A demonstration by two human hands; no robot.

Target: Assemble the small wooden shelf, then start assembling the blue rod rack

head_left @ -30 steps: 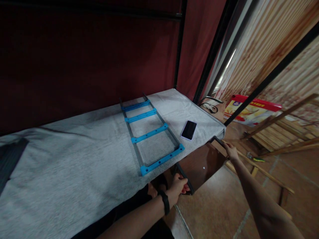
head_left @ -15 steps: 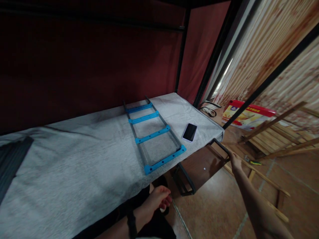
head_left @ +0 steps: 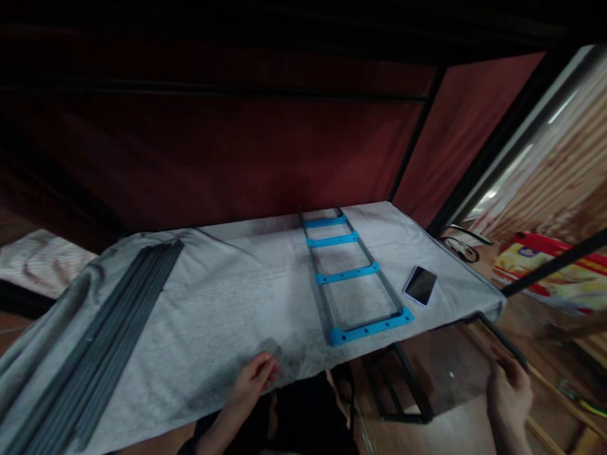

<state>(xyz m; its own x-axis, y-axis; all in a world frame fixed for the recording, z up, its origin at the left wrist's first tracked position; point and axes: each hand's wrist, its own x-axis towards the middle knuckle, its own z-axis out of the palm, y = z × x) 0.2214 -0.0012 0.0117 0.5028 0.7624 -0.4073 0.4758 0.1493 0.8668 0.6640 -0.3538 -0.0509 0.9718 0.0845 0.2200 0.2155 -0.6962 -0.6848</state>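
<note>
Panel (head_left: 441, 360): we judge it stiff, moderately heavy; grip by dark bars (head_left: 412, 382). Left hand (head_left: 252, 378) loosely curled, contents hidden; right hand (head_left: 509, 388) half-curled (grip unclear).

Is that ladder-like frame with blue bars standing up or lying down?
Lying down: the frame stretches back across the pale cloth, rather than rising above it.

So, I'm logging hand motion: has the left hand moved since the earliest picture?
Yes: the left hand has come off the black frame and gone left, past the near left corner of the blue rack.
</note>
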